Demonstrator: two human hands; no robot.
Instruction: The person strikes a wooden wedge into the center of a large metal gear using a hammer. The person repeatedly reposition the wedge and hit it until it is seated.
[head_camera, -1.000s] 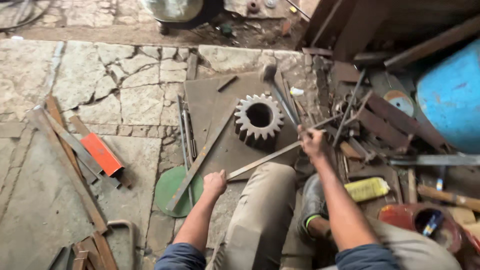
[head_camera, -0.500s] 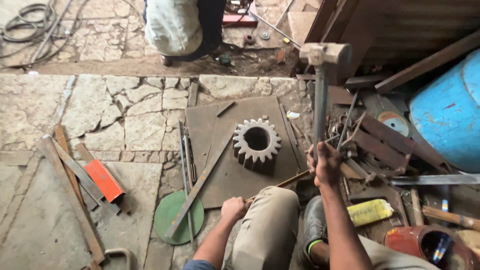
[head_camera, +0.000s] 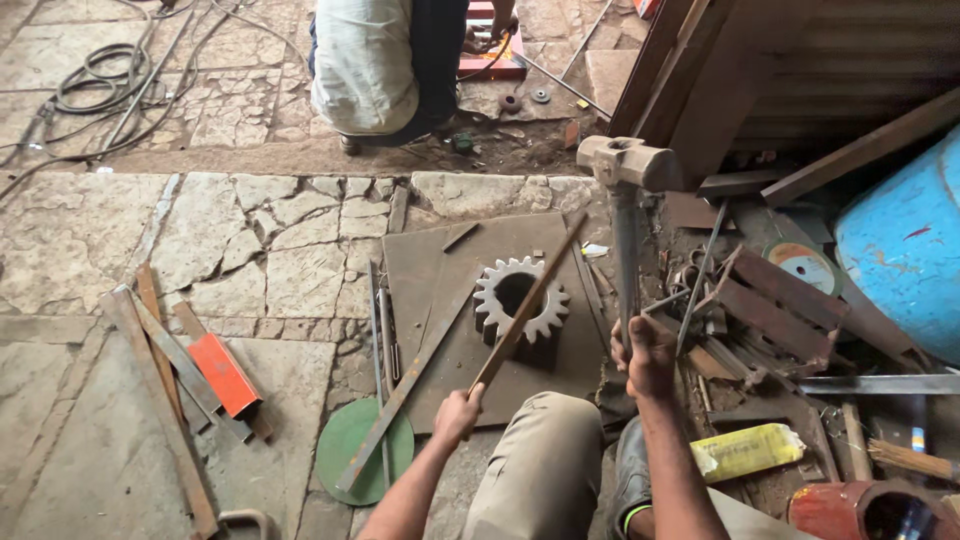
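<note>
My right hand (head_camera: 646, 358) grips the shaft of a heavy hammer (head_camera: 628, 165), raised upright with its steel head well above the floor. My left hand (head_camera: 459, 412) holds the near end of a long flat metal bar (head_camera: 530, 300), which slants up and to the right across a large toothed gear (head_camera: 519, 300). The gear rests on a dark steel plate (head_camera: 440, 270) on the stone floor, just in front of my knee (head_camera: 545, 440).
Another person (head_camera: 385, 65) crouches at the top. Steel strips (head_camera: 405, 385) and a green disc (head_camera: 352, 450) lie left of the plate, with angle irons and an orange piece (head_camera: 222, 373) further left. Scrap metal, a blue drum (head_camera: 905, 245) and a yellow packet (head_camera: 745, 452) crowd the right.
The hammer has risen from lying low to upright in my right hand. My left hand has swung the flat bar so it now crosses over the gear.
</note>
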